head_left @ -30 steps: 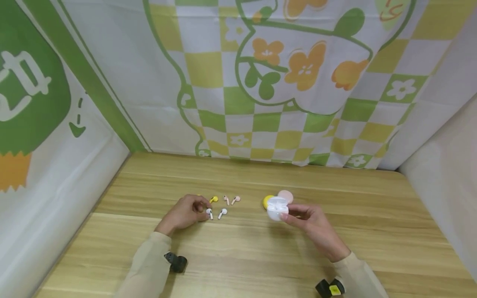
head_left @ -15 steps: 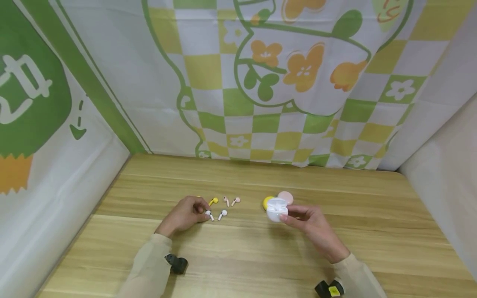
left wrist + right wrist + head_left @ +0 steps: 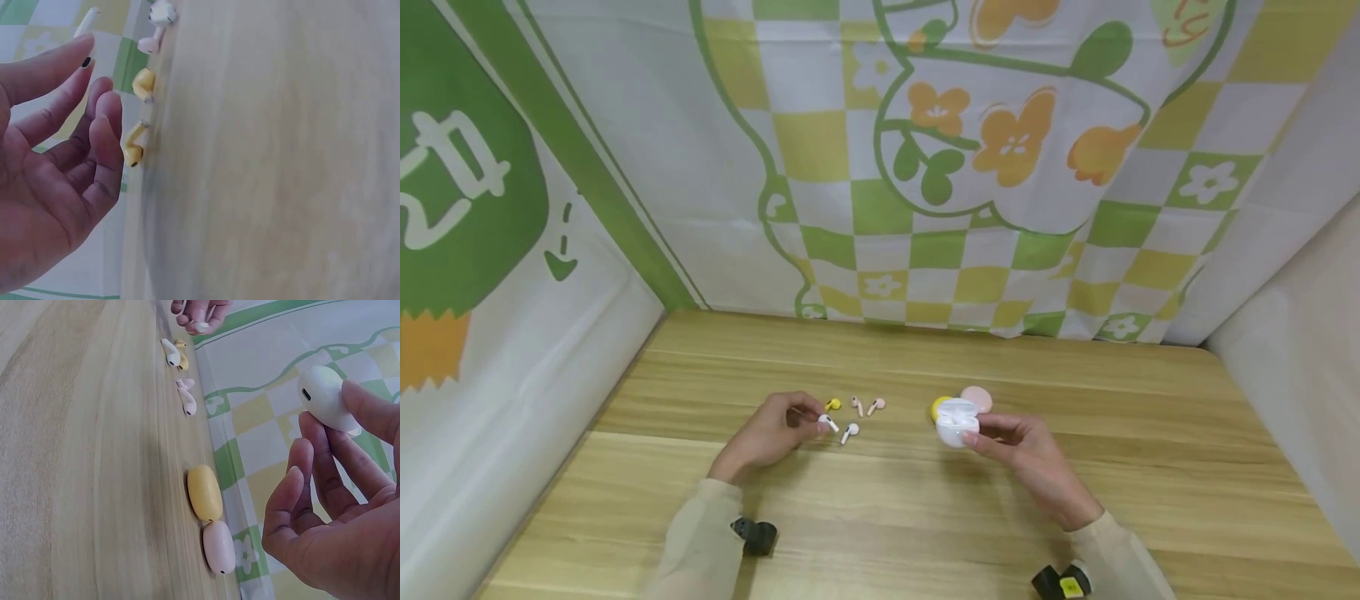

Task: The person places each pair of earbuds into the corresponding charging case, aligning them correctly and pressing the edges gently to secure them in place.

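No words can be read. White lettering (image 3: 492, 178) on the left cloth's (image 3: 613, 275) green patch (image 3: 497, 242) is cut off; beside it a dashed green arrow (image 3: 561, 266) points down. Orange marks (image 3: 1187, 35) atop the back cloth (image 3: 827, 212) are illegible.

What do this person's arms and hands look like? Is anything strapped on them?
Both the left hand and right hand are bare. The left sleeve and right sleeve are plain beige and long. A small black device sits by the left cuff; its black counterpart on the right carries a yellow patch. No cables show.
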Demonstrator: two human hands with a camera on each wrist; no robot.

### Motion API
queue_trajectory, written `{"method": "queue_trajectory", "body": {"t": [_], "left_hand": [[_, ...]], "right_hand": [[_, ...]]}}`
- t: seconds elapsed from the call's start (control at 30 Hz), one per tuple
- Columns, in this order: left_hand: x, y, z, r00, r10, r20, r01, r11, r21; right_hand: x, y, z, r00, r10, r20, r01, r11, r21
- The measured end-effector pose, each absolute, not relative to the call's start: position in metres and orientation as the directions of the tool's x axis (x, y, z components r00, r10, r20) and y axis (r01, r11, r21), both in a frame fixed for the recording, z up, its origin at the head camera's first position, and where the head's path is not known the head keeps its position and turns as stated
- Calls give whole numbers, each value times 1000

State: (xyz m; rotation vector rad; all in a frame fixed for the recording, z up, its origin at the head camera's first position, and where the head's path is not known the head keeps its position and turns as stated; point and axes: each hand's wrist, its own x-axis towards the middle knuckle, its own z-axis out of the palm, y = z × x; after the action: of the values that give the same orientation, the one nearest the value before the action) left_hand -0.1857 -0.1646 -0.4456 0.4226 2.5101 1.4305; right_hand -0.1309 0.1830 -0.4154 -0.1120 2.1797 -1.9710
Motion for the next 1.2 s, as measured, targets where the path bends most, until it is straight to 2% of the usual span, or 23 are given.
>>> {"method": "queue_trajectory", "body": {"t": [0.23, 0.93, 1.2], "left_hand": [[-181, -156, -434, -934, 355, -20, 125, 382, 916], [-169, -96, -395, -897, 414, 154, 248, 184, 951], [-163, -71, -386, -901, 374, 218, 310, 206, 928]], "right_hand": [[-130, 179, -415, -975, -198, -100, 84, 90, -992], [-130, 173, -411, -970, -216, -112, 94, 93, -991], [-130, 172, -411, -971, -218, -102, 85, 87, -993]]}}
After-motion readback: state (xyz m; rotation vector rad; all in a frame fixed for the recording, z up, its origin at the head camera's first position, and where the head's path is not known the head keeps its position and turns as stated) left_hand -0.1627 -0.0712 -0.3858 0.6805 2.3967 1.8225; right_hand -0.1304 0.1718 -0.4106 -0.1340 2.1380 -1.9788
